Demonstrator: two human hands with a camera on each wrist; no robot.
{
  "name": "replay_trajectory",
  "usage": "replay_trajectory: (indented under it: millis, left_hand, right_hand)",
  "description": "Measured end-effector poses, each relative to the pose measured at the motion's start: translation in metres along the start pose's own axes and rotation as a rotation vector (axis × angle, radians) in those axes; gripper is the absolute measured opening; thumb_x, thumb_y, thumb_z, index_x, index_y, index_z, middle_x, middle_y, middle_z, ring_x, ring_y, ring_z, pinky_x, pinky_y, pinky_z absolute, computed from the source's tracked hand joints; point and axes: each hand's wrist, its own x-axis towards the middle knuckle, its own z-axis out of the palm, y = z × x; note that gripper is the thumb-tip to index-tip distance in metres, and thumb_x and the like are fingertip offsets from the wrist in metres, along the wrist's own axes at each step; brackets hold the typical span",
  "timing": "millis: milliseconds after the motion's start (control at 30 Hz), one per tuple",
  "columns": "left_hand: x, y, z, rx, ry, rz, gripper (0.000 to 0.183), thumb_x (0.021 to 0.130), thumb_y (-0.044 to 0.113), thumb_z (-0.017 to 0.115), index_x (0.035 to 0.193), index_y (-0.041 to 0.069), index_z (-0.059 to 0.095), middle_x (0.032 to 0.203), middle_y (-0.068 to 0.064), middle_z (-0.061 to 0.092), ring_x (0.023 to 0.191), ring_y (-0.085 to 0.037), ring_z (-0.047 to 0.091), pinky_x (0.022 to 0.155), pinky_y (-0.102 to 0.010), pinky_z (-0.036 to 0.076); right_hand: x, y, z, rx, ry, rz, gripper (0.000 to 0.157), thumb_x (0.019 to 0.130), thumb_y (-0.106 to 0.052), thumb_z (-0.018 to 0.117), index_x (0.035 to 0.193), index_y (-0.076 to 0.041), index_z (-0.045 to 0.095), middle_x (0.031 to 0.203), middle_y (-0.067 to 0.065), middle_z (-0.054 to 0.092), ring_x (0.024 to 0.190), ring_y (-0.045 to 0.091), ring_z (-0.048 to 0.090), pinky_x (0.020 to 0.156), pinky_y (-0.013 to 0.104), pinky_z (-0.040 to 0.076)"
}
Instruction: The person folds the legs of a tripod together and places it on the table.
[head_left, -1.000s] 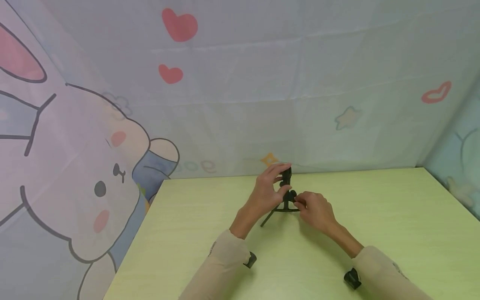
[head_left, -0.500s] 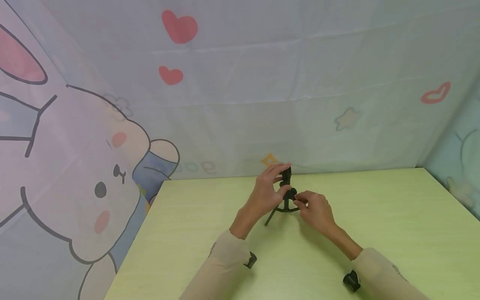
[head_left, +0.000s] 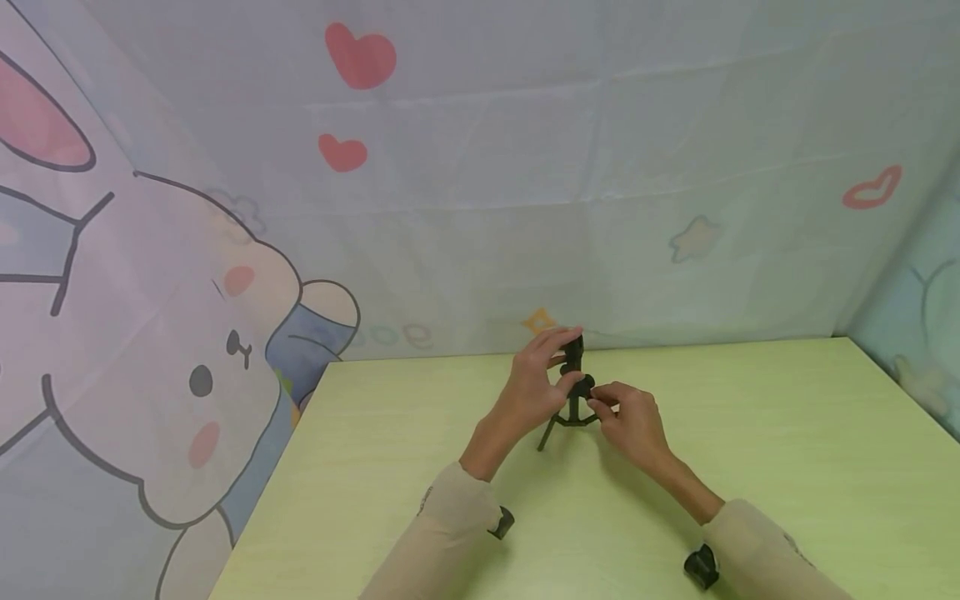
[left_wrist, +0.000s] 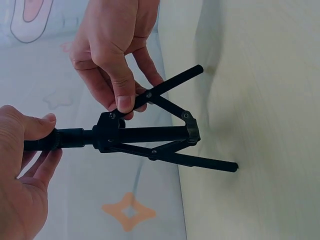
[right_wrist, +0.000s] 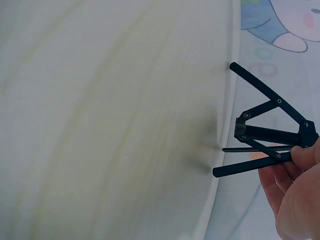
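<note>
tripod held upright between two hands

small black tripod [head_left: 572, 398] stands on the pale green table [head_left: 750, 433], toward the far edge near the cartoon-printed backdrop [head_left: 480, 208], with both hands on it. the left hand [head_left: 534, 385] wraps the upper end of the centre column: in the left wrist view its fingers and thumb [left_wrist: 42, 125] curl round the black stem [left_wrist: 55, 140], the palm behind it, so the stem runs out from inside the grasp toward the leg hub. the right hand [head_left: 628, 417] comes in from the other side and lower down. its thumb [left_wrist: 120, 82] presses on one of the legs [left_wrist: 167, 86] close to where that leg meets the hub, and the other fingers fold in behind the same leg, pinching it.

the legs are partly spread. in the left wrist view one leg angles up and away under the right thumb, another [left_wrist: 200, 162] angles down to a foot touching the table surface, and thin braces link each leg to a sliding collar [left_wrist: 192, 131] on the column. the right wrist view shows the fingertips [right_wrist: 302, 155] closed on the leg [right_wrist: 250, 166] just below the hub, with a second leg [right_wrist: 265, 92] splayed well away from them.

beige sleeves [head_left: 442, 533] cover both forearms, and a dark wrist-mounted unit [head_left: 701, 567] sits at the right cuff, another [head_left: 501, 522] at the left.
</note>
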Motion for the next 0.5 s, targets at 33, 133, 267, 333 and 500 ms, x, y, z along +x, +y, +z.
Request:
replay_trajectory:
  millis: [33, 133, 267, 333, 500]
  left_hand:
    - [0.0, 0.0001, 0.0, 0.002, 0.0, -0.001, 0.057, 0.091, -0.01, 0.074, 0.145, -0.003, 0.056, 0.142, -0.019, 0.054, 0.126, -0.031, 0.06, 0.099, -0.025, 0.056]
    - [-0.0002, 0.0012, -0.0007, -0.005, 0.0, -0.005, 0.057, 0.092, -0.009, 0.074, 0.145, -0.003, 0.055, 0.142, -0.02, 0.054, 0.126, -0.032, 0.06, 0.099, -0.024, 0.056]
    - [-0.0003, 0.0019, -0.0011, -0.024, 0.0, -0.008, 0.058, 0.091, -0.01, 0.074, 0.145, -0.003, 0.055, 0.143, -0.02, 0.053, 0.127, -0.033, 0.06, 0.099, -0.029, 0.057]
    - [-0.0002, 0.0017, -0.0007, -0.028, 0.001, -0.01, 0.057, 0.091, -0.01, 0.074, 0.145, -0.003, 0.055, 0.143, -0.02, 0.054, 0.126, -0.032, 0.06, 0.099, -0.031, 0.058]
    - [-0.0001, 0.0022, 0.0002, -0.024, 0.002, -0.003, 0.057, 0.091, -0.01, 0.074, 0.145, -0.003, 0.055, 0.142, -0.02, 0.054, 0.126, -0.032, 0.061, 0.099, -0.028, 0.057]
  right_hand:
    - [-0.0002, 0.0005, 0.0004, 0.009, 0.003, 0.002, 0.01, 0.092, 0.004, 0.074, 0.101, 0.004, 0.078, 0.09, 0.012, 0.076, 0.082, 0.029, 0.074, 0.066, 0.043, 0.065]
    - [-0.0007, 0.0016, 0.0018, 0.033, 0.012, 0.008, 0.009, 0.092, 0.005, 0.074, 0.101, 0.005, 0.078, 0.092, 0.012, 0.076, 0.082, 0.028, 0.074, 0.067, 0.044, 0.065]
    - [-0.001, 0.001, 0.0022, 0.053, 0.029, 0.01, 0.008, 0.092, 0.005, 0.074, 0.099, 0.005, 0.078, 0.092, 0.013, 0.076, 0.082, 0.029, 0.074, 0.066, 0.039, 0.065]
    - [-0.0011, 0.0003, 0.0023, 0.06, 0.036, 0.013, 0.008, 0.092, 0.005, 0.075, 0.099, 0.005, 0.078, 0.092, 0.014, 0.077, 0.082, 0.03, 0.074, 0.065, 0.035, 0.065]
    - [-0.0011, -0.0004, 0.0021, 0.079, 0.045, 0.021, 0.008, 0.092, 0.005, 0.074, 0.099, 0.005, 0.078, 0.092, 0.014, 0.077, 0.082, 0.031, 0.073, 0.061, 0.024, 0.059]
